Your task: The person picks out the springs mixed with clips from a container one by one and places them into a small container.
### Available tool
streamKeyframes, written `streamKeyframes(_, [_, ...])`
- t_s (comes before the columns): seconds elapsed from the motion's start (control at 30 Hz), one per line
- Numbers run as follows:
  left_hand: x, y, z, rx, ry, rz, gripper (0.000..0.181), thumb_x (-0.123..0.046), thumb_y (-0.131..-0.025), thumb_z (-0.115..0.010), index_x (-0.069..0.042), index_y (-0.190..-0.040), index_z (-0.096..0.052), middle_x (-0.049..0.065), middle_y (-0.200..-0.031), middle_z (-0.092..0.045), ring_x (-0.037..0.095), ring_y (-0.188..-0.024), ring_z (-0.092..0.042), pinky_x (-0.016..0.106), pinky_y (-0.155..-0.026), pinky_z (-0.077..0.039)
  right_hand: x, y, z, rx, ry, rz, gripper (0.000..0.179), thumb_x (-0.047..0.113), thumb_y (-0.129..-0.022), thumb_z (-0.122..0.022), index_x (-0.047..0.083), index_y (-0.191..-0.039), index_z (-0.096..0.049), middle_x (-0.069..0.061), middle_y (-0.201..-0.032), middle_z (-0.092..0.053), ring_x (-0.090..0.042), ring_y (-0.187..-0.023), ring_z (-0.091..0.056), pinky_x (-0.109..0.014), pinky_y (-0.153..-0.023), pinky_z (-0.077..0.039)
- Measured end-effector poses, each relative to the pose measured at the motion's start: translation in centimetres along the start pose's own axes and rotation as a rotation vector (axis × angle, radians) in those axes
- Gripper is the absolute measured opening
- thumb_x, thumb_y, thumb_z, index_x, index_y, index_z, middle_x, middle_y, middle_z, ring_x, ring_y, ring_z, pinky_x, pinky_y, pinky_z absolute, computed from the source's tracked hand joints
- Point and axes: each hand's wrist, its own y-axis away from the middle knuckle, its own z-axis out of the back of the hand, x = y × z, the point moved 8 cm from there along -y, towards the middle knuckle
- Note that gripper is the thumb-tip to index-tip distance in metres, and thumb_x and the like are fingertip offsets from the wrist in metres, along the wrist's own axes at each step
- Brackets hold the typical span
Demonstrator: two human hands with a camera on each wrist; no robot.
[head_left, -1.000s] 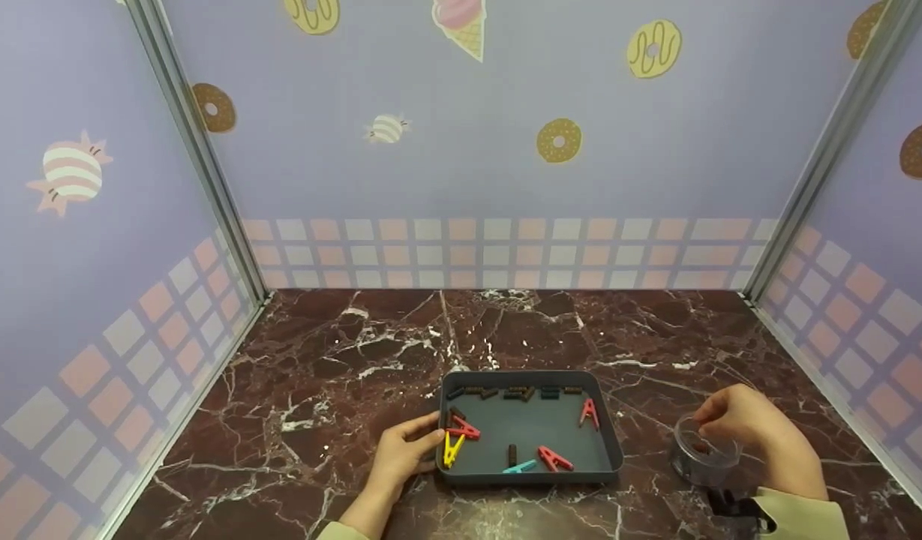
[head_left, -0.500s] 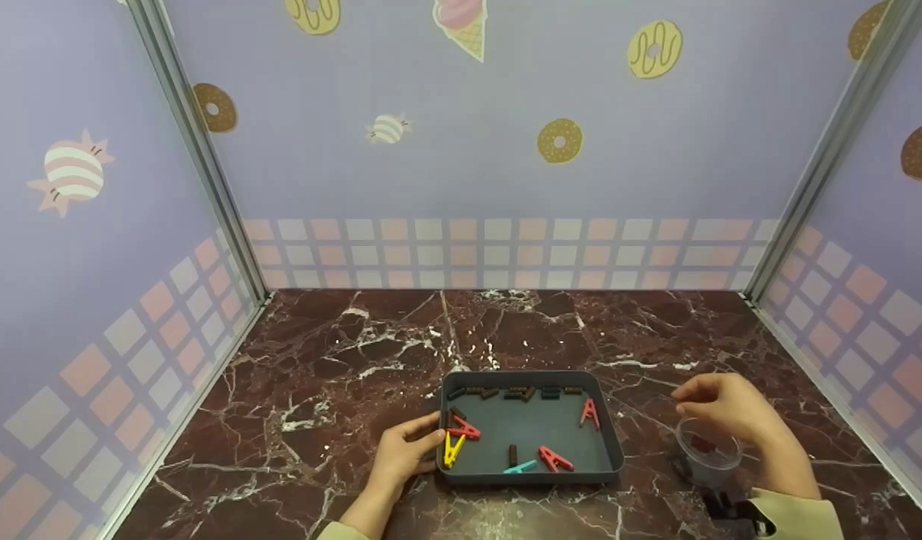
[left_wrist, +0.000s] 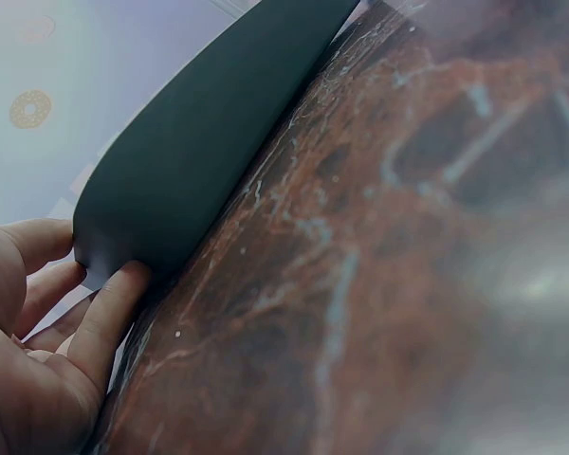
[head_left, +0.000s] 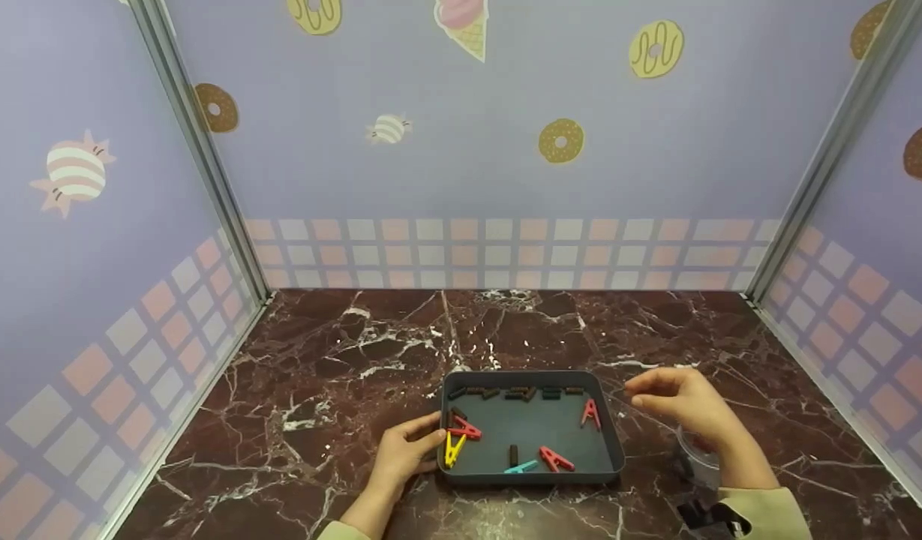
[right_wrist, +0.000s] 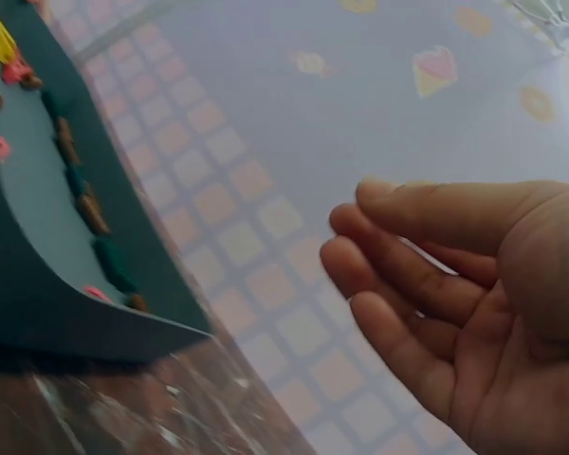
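The left hand (head_left: 400, 454) holds the grey tray (head_left: 536, 478) at its side wall, thumb at the rim, while the right hand (head_left: 682, 401) hovers just off the opposite wall, fingers loosely bent and holding nothing. Best practice here would be to steady the tray with the left hand, bring the right fingertips down from above, pinch one item at a time and lift clear of the rim. The tray lies between the hands. Inside, a yellow clip (head_left: 451, 456) and a red clip (head_left: 472, 433) lie nearest the left thumb; a second red clip (head_left: 590, 406) sits nearest the right hand; a third red clip (head_left: 555, 459), a blue clip (head_left: 522, 467) and a brown piece (head_left: 514, 455) lie between. Short dark pieces (head_left: 552, 394) line the far wall. The right wrist partly covers the clear cup (head_left: 702, 466) beneath, so its contents cannot be told.
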Motion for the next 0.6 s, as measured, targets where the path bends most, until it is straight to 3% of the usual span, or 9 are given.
streamKeyframes(0.2, [0.2, -0.2, -0.1, 0.012, 0.024, 0.000, 0.049, -0.012, -0.097, -0.071, 0.005, -0.141, -0.059, 0.030, -0.134, -0.065, 0.029, -0.101, -0.076, 0.037, -0.072, -0.066, -0.1, -1.4, -3.0, 0.062, -0.049, 0.024, 0.028, 0.009, -0.091, -0.077, -0.008, -0.114, -0.073, -0.009, -0.103, -0.079, -0.004, -0.084, -0.071, -0.024, -0.072, -0.061])
streamKeyframes(0.4, [0.2, -0.2, -0.1, 0.013, 0.030, 0.007, 0.049, -0.012, -0.097, -0.071, 0.005, -0.141, -0.059, 0.030, -0.133, -0.066, 0.029, -0.102, -0.076, 0.038, -0.073, -0.066, 0.2, -2.9, -6.2, 0.203, -0.141, 0.068, 0.031, 0.004, -0.092, -0.074, -0.015, -0.116, -0.068, -0.015, -0.103, -0.078, -0.009, -0.086, -0.075, -0.030, -0.077, -0.064])
streamKeyframes(0.6, [0.0, 0.0, 0.0, 0.000, 0.015, -0.006, 0.048, -0.012, -0.096, -0.072, 0.005, -0.139, -0.060, 0.029, -0.130, -0.068, 0.026, -0.096, -0.076, 0.035, -0.069, -0.066, 0.4, -4.0, -8.8, 0.231, -0.064, 0.066, 0.028, 0.007, -0.092, -0.076, -0.010, -0.114, -0.072, -0.024, -0.107, -0.076, -0.007, -0.084, -0.073, -0.023, -0.065, -0.059])
